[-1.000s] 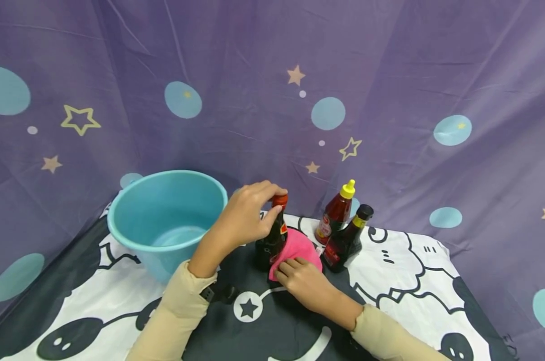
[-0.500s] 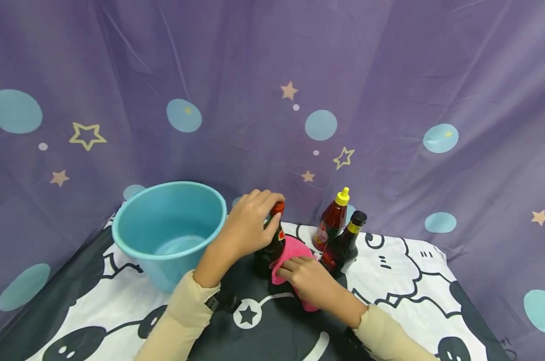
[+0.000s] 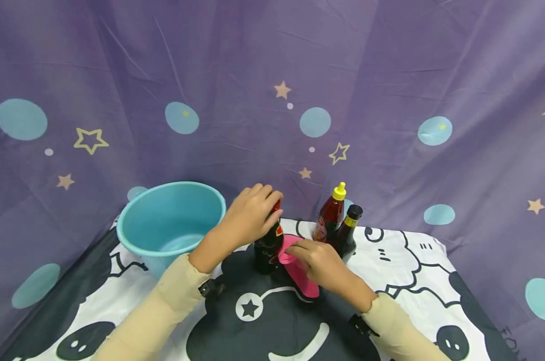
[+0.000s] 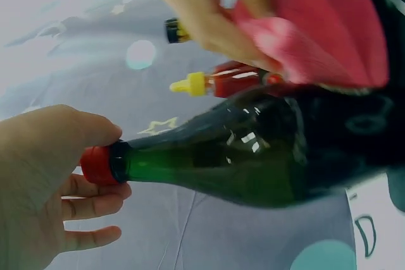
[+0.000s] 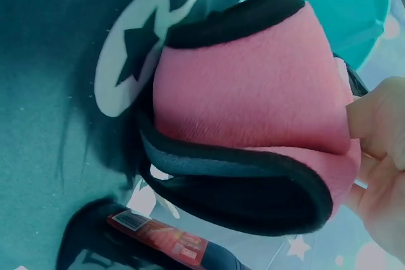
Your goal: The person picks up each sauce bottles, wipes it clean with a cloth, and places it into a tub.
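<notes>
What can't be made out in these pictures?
Head view: most of red cap, covered by left hand.
Head view: lettering on yellow-topped bottle, too small to read.
Left wrist view: base of red-capped bottle, cut off by right edge.
Left wrist view: most of black-capped bottle, behind right hand.

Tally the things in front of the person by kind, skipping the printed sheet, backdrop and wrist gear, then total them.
Red-capped bottle, yellow-capped bottle, black-capped bottle: 3
Bucket: 1
Pink cloth: 1
Total: 5
</notes>
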The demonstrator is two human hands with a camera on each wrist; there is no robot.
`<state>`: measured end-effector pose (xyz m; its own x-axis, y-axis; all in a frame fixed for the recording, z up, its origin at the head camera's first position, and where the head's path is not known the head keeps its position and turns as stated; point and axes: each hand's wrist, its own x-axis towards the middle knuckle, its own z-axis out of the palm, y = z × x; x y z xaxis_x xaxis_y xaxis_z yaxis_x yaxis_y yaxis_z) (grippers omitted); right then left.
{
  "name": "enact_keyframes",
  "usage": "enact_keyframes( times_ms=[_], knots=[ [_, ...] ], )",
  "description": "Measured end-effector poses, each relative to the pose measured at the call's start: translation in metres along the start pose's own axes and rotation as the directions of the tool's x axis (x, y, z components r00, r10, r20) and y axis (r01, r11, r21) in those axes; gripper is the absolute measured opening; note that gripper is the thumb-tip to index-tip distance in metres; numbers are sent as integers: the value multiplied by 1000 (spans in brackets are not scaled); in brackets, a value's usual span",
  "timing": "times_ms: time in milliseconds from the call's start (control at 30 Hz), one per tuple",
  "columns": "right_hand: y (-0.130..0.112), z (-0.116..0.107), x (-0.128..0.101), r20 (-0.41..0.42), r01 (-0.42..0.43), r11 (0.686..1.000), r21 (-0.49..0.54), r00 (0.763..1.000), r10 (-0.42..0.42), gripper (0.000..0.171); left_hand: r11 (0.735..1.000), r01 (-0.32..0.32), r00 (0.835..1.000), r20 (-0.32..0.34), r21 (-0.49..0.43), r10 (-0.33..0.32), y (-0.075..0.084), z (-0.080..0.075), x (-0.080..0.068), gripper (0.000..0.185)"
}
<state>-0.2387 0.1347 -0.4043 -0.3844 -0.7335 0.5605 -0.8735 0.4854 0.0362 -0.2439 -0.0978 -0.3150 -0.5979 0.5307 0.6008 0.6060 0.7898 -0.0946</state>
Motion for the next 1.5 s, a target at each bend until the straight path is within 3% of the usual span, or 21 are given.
enact_keyframes(
  times_ms=[267, 400, 700, 1100, 1267, 1500],
  knots=[
    [9, -8, 2, -59, -64, 997, 50, 996, 67, 43, 999, -26, 984, 177, 37, 19, -4, -7, 8, 25],
    [11, -12, 4, -71, -96, 993, 65, 992, 100, 44, 996, -57, 974, 224, 73, 40, -6, -9, 11, 26],
    [14, -13, 4, -103, -131, 986, 101, 985, 142, 44, 974, -167, 977, 161, 152, 142, -14, -5, 12, 37],
    [12, -18, 3, -236, -151, 981, 125, 956, 177, 36, 978, -171, 978, 140, 121, 154, -18, -7, 8, 36],
    [15, -26, 2, -268, -182, 980, 78, 943, 197, 37, 983, -146, 982, 136, 110, 130, -23, -6, 5, 33],
    [18, -24, -5, -242, -156, 982, -103, 962, 127, 35, 986, -127, 984, 138, 109, 112, -27, -5, 1, 30]
  ],
)
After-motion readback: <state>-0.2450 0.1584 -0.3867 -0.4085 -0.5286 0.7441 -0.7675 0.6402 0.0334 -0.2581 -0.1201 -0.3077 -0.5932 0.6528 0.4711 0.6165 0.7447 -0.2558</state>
